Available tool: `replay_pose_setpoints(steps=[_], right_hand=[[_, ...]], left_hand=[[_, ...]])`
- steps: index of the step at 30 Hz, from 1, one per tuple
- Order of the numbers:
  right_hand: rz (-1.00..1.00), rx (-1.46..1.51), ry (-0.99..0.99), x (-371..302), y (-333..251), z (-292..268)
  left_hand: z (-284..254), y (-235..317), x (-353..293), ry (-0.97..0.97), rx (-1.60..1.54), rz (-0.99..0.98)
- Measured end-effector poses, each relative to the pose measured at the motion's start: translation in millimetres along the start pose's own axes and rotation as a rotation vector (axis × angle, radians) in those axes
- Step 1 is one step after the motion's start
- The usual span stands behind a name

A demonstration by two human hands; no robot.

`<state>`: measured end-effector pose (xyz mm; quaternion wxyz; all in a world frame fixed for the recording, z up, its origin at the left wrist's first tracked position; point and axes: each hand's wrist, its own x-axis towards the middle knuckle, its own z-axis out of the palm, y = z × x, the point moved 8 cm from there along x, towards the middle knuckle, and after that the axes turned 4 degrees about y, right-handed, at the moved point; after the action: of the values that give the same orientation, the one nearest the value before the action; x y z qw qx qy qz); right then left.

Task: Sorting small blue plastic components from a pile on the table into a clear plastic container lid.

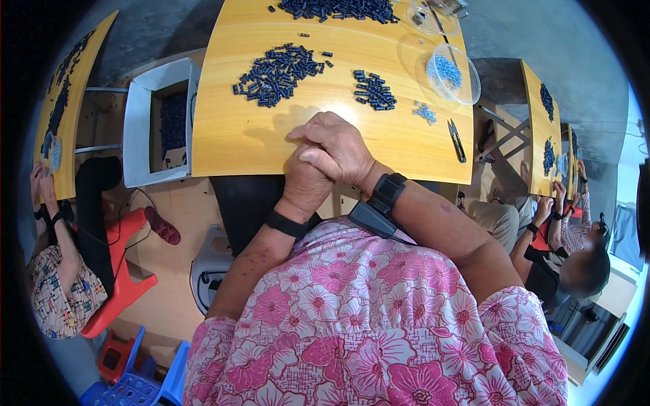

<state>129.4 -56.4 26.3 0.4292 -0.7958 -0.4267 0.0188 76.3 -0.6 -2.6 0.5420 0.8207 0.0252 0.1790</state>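
My left hand [306,177] and my right hand [336,145] are clasped together at the near edge of the yellow wooden table [257,145]. The right hand lies over the left, and its fingers cover most of the left hand's fingers. No object shows between them. Beyond the hands lies a heap of small dark cylindrical pieces [281,76]. To the right is a smaller group of the same dark pieces [374,91]. A few tiny pale-blue pieces [425,113] lie beside it, and black thread snips [456,141] rest near the right edge.
A clear plastic bowl [472,89] with small blue pieces stands at the table's right edge. Another dark heap [338,8] covers the far end. A white box [139,128] holding dark pieces adjoins the left side. Other people sit at tables on both sides.
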Motion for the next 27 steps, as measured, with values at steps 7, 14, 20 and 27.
replay_pose_setpoints(steps=[7, 14, 20, 27], right_hand=[[0.011, -0.001, 0.010, -2.2, 2.3, 0.2], [0.031, 0.058, -0.040, 4.1, 5.7, 4.9], [0.616, 0.861, 0.246, -38.2, 58.4, -27.6], [0.707, 0.803, 0.159, -89.2, 30.0, -31.1]], left_hand=[[4.8, -2.6, -1.7, -0.009, 0.016, 0.026], [0.9, -3.8, -1.1, -0.055, 0.132, 0.051], [-2.0, 13.4, 12.7, -0.131, -0.007, -0.042], [6.6, 1.6, -7.7, -0.174, -0.366, -0.404]])
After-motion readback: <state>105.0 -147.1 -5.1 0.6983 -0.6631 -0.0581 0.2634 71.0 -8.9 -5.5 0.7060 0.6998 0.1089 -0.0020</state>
